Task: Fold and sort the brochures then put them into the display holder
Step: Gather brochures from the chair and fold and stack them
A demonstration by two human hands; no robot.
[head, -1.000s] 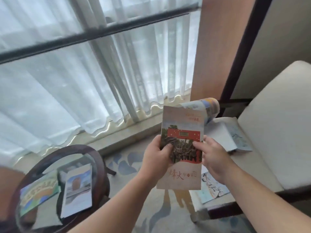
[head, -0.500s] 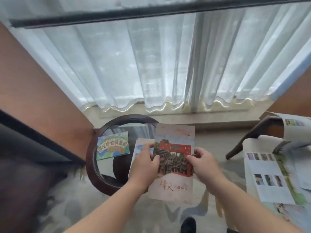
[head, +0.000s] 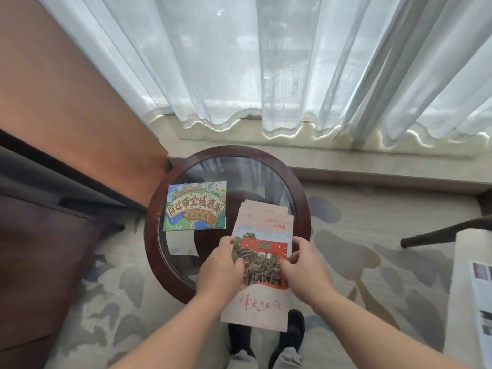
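Beige brochure with a red photo panel is held over the round glass table at its 5 o'clock edge. Left hand and right hand pinch its sides, fingers curled closed. Matching brochures lie beneath; a green brochure lies at 9 o'clock.

The folded brochure with the red building photo and red lettering is sitting flat on top of a small fanned stack, hanging over the near right side. A colourful cartoon map brochure is lying separately, far left.
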